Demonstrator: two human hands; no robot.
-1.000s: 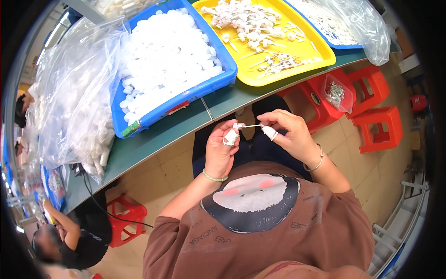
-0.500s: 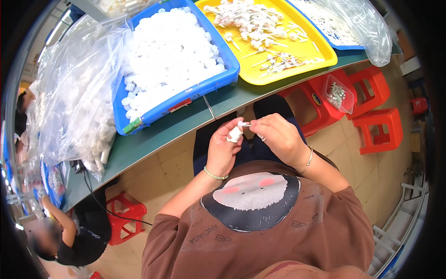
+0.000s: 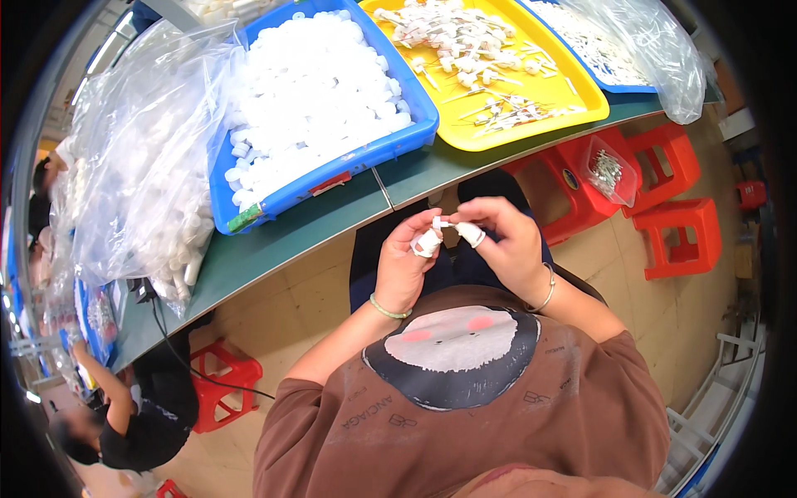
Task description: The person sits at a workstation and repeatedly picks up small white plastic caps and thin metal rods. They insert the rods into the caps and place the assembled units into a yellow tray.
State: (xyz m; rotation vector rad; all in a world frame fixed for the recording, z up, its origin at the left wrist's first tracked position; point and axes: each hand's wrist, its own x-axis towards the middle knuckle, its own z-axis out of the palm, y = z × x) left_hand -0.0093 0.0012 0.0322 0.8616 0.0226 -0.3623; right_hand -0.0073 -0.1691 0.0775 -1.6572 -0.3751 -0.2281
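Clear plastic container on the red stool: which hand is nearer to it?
Right. The right hand is below and left of the clear container in the picture; the left hand is farther left, past the right.

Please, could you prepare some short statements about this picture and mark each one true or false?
1. The left hand holds a small white part. True.
2. The right hand is stretched out over the table. False: it is close to the left hand, in front of the body.
3. The yellow tray stands right of the blue tray with white pieces. True.
4. The clear container stands on the floor. False: it is on a red stool.
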